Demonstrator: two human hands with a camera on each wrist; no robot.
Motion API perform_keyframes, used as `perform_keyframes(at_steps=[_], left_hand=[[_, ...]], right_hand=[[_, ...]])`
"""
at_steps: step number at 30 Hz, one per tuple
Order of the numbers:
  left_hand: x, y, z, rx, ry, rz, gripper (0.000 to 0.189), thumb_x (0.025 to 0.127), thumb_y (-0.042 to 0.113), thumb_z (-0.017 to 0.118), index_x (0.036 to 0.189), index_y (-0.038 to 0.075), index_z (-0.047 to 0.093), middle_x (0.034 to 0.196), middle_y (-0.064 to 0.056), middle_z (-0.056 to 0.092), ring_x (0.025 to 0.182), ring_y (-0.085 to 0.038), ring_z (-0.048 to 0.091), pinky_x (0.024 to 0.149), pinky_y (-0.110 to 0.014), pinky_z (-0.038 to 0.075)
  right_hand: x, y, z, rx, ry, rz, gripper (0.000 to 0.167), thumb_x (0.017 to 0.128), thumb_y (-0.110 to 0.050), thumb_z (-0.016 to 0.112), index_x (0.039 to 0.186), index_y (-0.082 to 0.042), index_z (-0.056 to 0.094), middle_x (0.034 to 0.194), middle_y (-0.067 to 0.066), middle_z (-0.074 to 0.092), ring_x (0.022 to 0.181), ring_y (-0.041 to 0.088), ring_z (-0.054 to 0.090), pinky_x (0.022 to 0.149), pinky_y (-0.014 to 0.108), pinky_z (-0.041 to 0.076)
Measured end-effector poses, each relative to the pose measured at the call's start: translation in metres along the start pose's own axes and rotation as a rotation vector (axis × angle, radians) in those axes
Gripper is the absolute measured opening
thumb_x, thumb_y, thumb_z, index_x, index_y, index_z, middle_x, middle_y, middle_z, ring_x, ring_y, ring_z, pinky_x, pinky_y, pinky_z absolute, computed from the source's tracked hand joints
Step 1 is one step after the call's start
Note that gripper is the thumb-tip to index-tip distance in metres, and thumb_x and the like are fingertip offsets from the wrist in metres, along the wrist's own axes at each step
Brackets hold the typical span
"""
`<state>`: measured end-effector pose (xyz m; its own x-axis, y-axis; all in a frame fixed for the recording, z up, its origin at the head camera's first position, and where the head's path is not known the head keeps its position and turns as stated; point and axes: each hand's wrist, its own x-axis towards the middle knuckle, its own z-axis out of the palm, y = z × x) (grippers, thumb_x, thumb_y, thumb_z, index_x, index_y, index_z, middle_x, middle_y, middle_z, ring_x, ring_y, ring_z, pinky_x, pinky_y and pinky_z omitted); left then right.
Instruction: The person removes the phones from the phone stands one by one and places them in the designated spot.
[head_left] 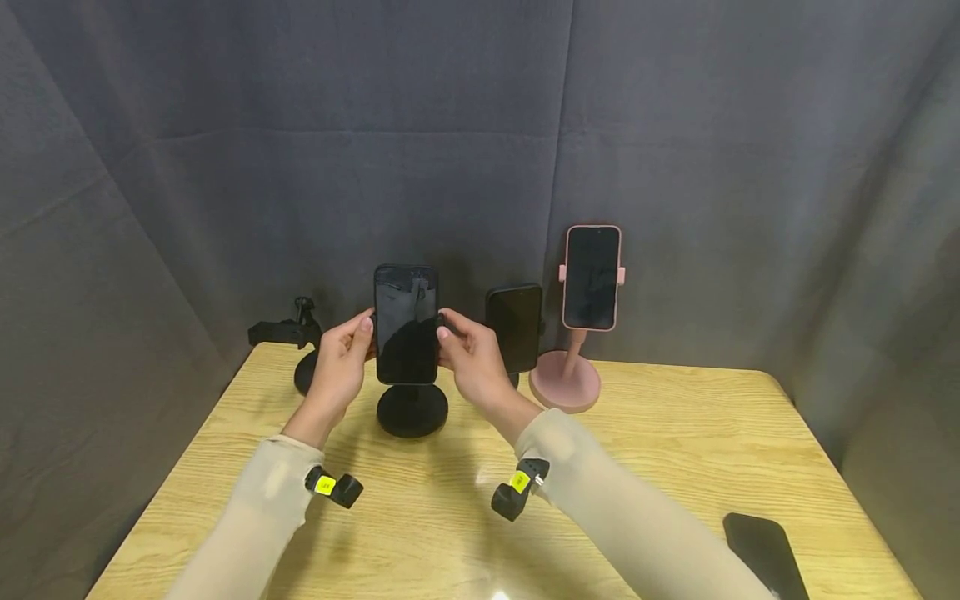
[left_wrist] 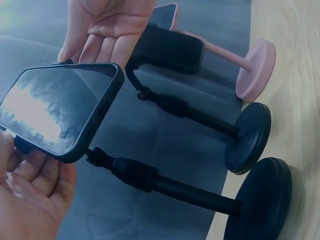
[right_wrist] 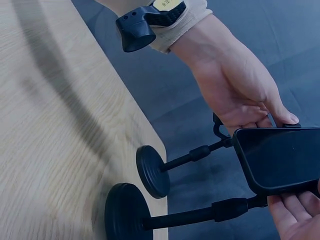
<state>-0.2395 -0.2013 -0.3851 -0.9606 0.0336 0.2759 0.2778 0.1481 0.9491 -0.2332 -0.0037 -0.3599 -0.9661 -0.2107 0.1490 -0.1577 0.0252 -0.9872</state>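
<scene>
A phone [head_left: 407,333] in a black case stands upright in the clamp of a black phone stand [head_left: 412,412]. My left hand [head_left: 341,358] holds the phone by its left side, thumb at the clamp's edge and fingers curled behind. On the opposite side my right hand [head_left: 477,358] grips it in the same way. Small black clamp tabs [left_wrist: 23,144] show at the phone's long edges in the left wrist view. The stand's jointed pole [left_wrist: 135,174] runs from behind the phone to its round base. The phone's back is hidden.
Right of my hands, a second black stand bears a dark phone [head_left: 514,327]. Beyond it, a pink stand [head_left: 566,382] holds a pink-cased phone [head_left: 592,279]. A black stand [head_left: 288,332] without a phone is at the left. Another phone [head_left: 765,550] lies at the table's front right.
</scene>
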Motion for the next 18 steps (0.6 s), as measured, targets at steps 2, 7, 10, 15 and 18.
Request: perform_keyframes(at_steps=[2,7,10,15,18], left_hand=[[-0.002,0.003,0.002,0.002,0.003,0.019,0.049,0.112,0.027,0.034,0.151,-0.001,0.042,0.152,-0.02,0.049,0.128,-0.012,0.058,0.095,-0.008,0.049],[-0.008,0.01,0.005,0.014,0.006,0.026,0.05,0.111,0.026,0.037,0.149,-0.006,0.042,0.148,-0.024,0.051,0.112,0.006,0.061,0.093,-0.008,0.05],[-0.012,0.015,0.008,0.015,0.003,0.034,0.05,0.111,0.025,0.038,0.148,-0.008,0.042,0.147,-0.026,0.051,0.104,0.015,0.06,0.091,-0.008,0.05],[-0.019,0.021,0.014,0.005,-0.01,0.062,0.05,0.11,0.023,0.041,0.147,-0.01,0.044,0.148,-0.028,0.05,0.102,0.015,0.06,0.09,-0.008,0.05],[-0.023,0.024,0.017,-0.016,-0.023,0.079,0.047,0.109,0.02,0.042,0.146,-0.01,0.045,0.146,-0.029,0.052,0.102,0.013,0.062,0.09,-0.009,0.052]], right_hand=[[-0.003,-0.001,-0.002,0.009,0.002,-0.015,0.045,0.107,-0.005,0.047,0.151,0.001,0.042,0.13,0.03,0.064,0.116,0.041,0.066,0.099,0.046,0.056],[-0.013,-0.004,-0.007,0.02,0.008,-0.051,0.045,0.106,-0.003,0.048,0.15,0.003,0.042,0.128,0.032,0.064,0.114,0.043,0.067,0.097,0.047,0.057],[-0.019,-0.006,-0.011,0.021,0.025,-0.061,0.045,0.106,-0.003,0.049,0.15,0.003,0.044,0.127,0.032,0.065,0.11,0.037,0.07,0.096,0.047,0.057],[-0.03,-0.007,-0.016,0.033,0.055,-0.065,0.043,0.105,-0.003,0.052,0.147,0.001,0.049,0.118,0.031,0.068,0.093,0.013,0.072,0.096,0.047,0.058],[-0.037,-0.007,-0.02,0.054,0.048,-0.062,0.043,0.105,-0.005,0.053,0.147,-0.001,0.049,0.119,0.029,0.069,0.09,0.007,0.072,0.097,0.044,0.058]])
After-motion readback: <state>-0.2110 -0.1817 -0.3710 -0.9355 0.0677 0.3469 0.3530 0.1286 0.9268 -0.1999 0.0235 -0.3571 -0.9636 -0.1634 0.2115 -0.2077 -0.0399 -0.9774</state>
